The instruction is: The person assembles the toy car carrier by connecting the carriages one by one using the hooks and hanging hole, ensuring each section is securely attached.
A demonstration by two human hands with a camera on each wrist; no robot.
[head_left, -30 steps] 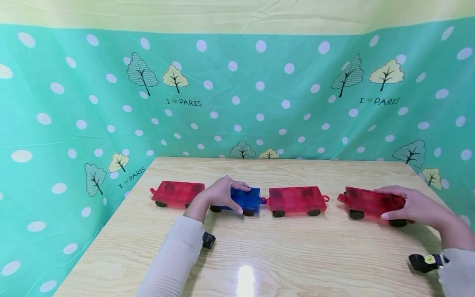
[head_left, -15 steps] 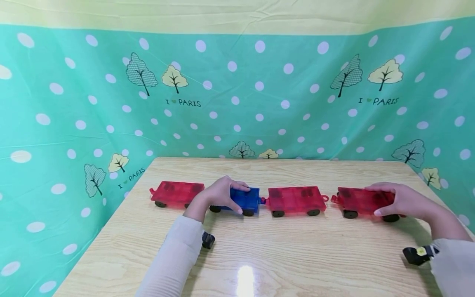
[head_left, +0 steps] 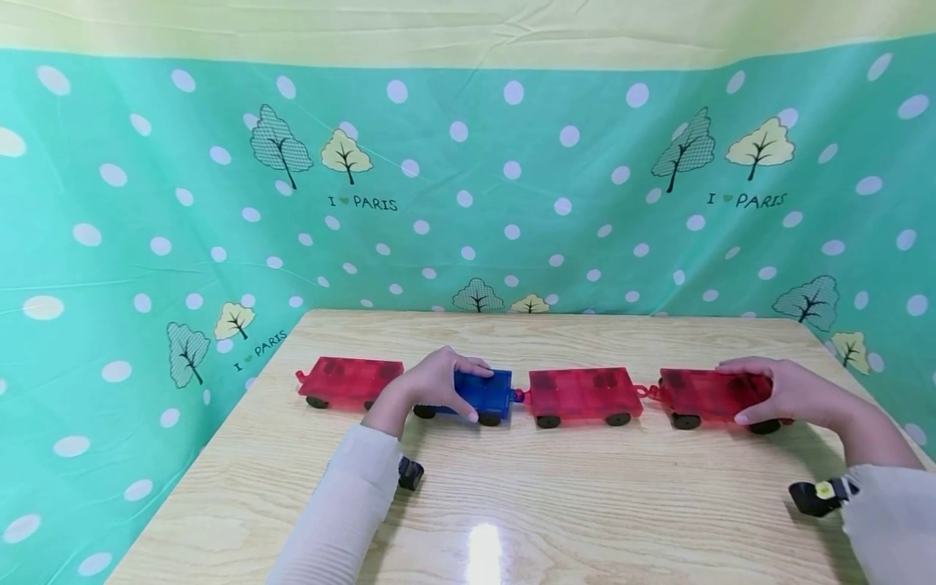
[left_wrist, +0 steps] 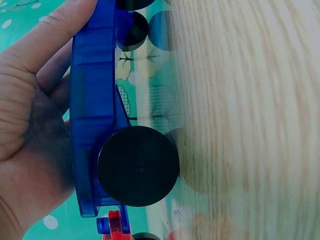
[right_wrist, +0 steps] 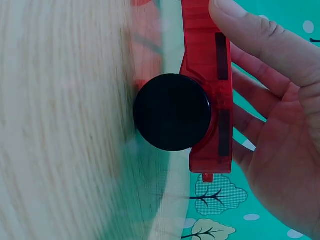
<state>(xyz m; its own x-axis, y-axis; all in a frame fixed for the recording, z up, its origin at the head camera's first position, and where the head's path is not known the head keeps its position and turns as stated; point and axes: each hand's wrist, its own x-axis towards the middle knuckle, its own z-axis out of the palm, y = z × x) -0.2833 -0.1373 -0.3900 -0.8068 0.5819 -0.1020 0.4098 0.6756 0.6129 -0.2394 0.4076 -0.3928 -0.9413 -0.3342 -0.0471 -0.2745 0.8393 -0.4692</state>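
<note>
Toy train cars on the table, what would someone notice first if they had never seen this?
A row of four see-through toy cars on black wheels crosses the wooden table: three red and one blue. The left hand grips the blue car, second from the left, while the right hand grips the red car at the right end. Behind them hangs a teal curtain with white dots and little trees.
</note>
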